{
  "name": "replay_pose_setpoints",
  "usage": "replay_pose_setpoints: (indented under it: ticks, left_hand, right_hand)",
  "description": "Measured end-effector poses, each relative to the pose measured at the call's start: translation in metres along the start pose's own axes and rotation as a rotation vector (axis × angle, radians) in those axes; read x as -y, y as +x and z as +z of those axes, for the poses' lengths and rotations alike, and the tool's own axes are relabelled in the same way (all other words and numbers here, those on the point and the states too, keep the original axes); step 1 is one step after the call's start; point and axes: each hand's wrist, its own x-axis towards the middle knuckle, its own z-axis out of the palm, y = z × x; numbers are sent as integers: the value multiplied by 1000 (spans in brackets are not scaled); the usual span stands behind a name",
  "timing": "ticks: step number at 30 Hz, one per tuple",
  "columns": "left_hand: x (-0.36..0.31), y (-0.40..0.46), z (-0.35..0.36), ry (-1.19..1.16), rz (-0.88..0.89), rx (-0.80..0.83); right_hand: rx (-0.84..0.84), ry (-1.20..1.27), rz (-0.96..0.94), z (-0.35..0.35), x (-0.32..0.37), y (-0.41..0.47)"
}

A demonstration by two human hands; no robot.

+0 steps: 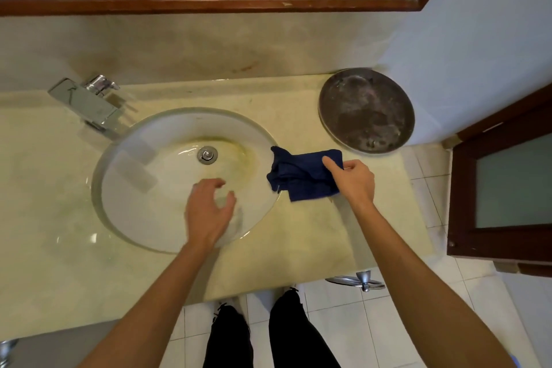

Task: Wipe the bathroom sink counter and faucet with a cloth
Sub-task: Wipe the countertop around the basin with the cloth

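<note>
Under right grip [352, 179] — cloth [301, 176]

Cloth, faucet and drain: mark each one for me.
Cloth [301, 173]: head view, on the middle of the folded dark blue fabric.
Faucet [89, 104]: head view, on the flat chrome spout.
Drain [207, 154]: head view, on the metal stopper at the basin's bottom.

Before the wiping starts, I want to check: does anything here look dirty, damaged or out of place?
Yes. The sink basin has yellow-brown staining beside the drain, and the round metal tray on the counter looks grimy.
</note>
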Motion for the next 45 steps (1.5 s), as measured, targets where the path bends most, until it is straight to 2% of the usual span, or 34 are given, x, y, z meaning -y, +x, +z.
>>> replay_pose_setpoints:
  ticks: [2, 4, 7, 9, 13, 17, 19, 20, 22, 24, 26, 27, 29, 31, 36, 38, 40, 42, 43, 45]
  left_hand:
    - [-46, 14, 26, -9, 243, 106]
    - [-87, 31, 50, 43, 400, 221]
    - [-121, 53, 76, 249, 535, 389]
    - [-122, 59, 84, 366, 530, 467]
    - [-110, 63, 82, 457, 477, 360]
    - [-101, 58, 77, 652, 556, 155]
    - [-94, 48, 77, 636, 590, 79]
    - [-89, 41, 78, 593, 614, 82]
    - [-77, 21, 82, 488, 693, 185]
    - [-66, 3, 86, 417, 764, 276]
    - [-63, -8, 83, 377, 687, 299]
    - [-64, -11, 79, 351, 618, 278]
    - [-66, -17, 70, 290, 491, 204]
    - [-58, -22, 58, 269, 381, 131]
    - [6, -34, 16, 328, 60, 13]
    - [32, -36, 1, 349, -69, -12]
    - [48, -37, -6, 326, -179, -26]
    - [52, -39, -8, 251, -272, -54]
    - [50, -39, -8, 218, -302, -71]
    - [48, -39, -8, 182, -328, -90]
  right_hand:
    - [10, -26, -18, 0, 5, 5]
    - [-4, -3, -97, -5, 7, 7]
    - [64, 84, -245, -16, 11, 11]
    - [180, 195, -259, -25, 13, 18]
    - [348, 385, -160, -42, 12, 28]
    - [277, 439, -40, -50, 2, 40]
    - [218, 313, -49, -54, -8, 44]
    - [165, 152, -118, -55, -15, 44]
    - [3, -187, -369, -53, -29, 44]
    - [-129, -378, -720, -49, -33, 38]
    - [-92, -469, -1050, -41, -30, 31]
    - [-20, -532, -1137, -34, -29, 30]
    - [118, -739, -1172, -16, -32, 35]
    - [174, -923, -1172, -3, -40, 48]
    - [19, -1005, -1434, 5, -33, 74]
    - [37, -846, -1344, 9, -7, 71]
    - [169, -653, -1077, 3, 27, 72]
    - [489, -481, -778, -9, 53, 81]
    - [637, -302, -599, -13, 62, 84]
    - [795, 142, -197, -12, 68, 78]
